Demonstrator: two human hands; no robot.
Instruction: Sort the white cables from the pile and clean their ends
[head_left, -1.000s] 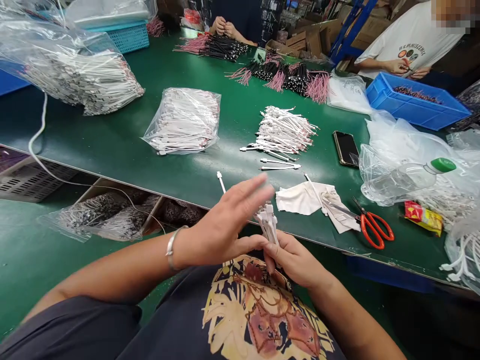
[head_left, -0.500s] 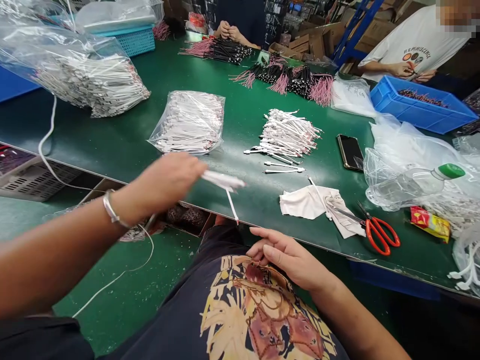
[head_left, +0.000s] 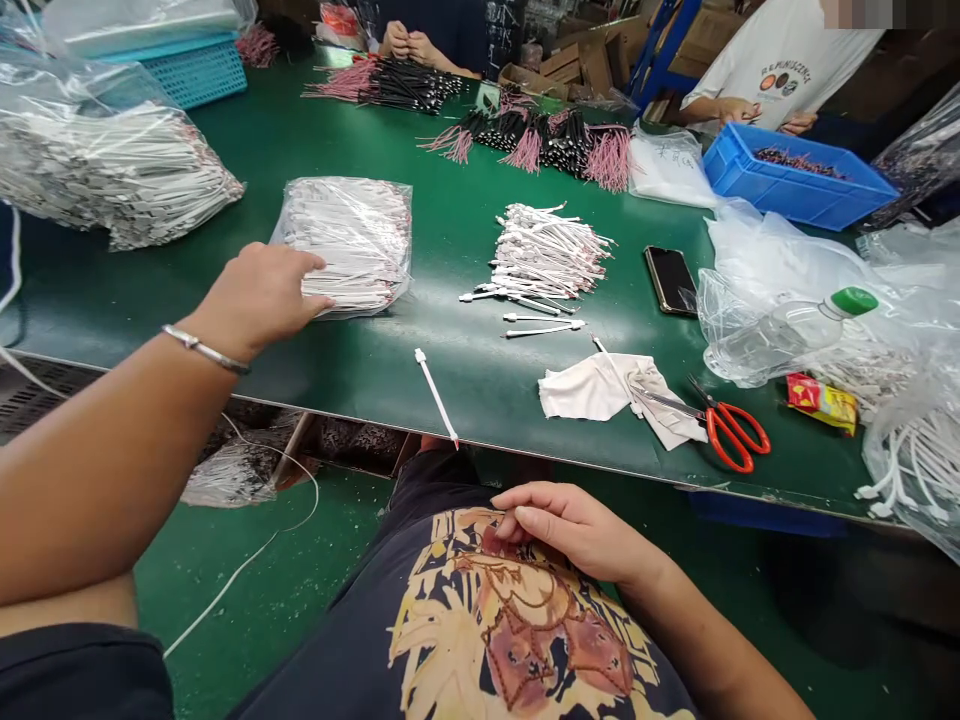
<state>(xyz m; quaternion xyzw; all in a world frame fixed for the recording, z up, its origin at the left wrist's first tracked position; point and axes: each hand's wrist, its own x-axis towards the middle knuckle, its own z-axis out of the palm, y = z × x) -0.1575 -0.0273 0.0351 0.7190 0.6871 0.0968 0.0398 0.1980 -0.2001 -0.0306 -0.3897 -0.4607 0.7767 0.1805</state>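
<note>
Head: left hand (head_left: 259,300) touches bag (head_left: 397,290) (white cables (head_left: 345,245) inside).

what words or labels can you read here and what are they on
"REMINISCENCE" on the white T-shirt of the co-worker at top right.
Handwritten marks on the white plastic bag: too blurred to read.
Print on the red and yellow packet: too small to read.

Bench: a workbench (head_left: 465,225) holds everything below.
Left: a large bag of cables (head_left: 105,170), then a smaller bagged bundle of cables (head_left: 345,245).
Centre: a loose pile of cables (head_left: 544,255), with a single cable (head_left: 435,397) nearer the front edge.
Right: a phone (head_left: 671,280) behind a cloth (head_left: 600,388), scissors (head_left: 716,430) just beside it.
Far end: wire bunches (head_left: 525,145), a plastic crate (head_left: 795,185) right of them.
</note>
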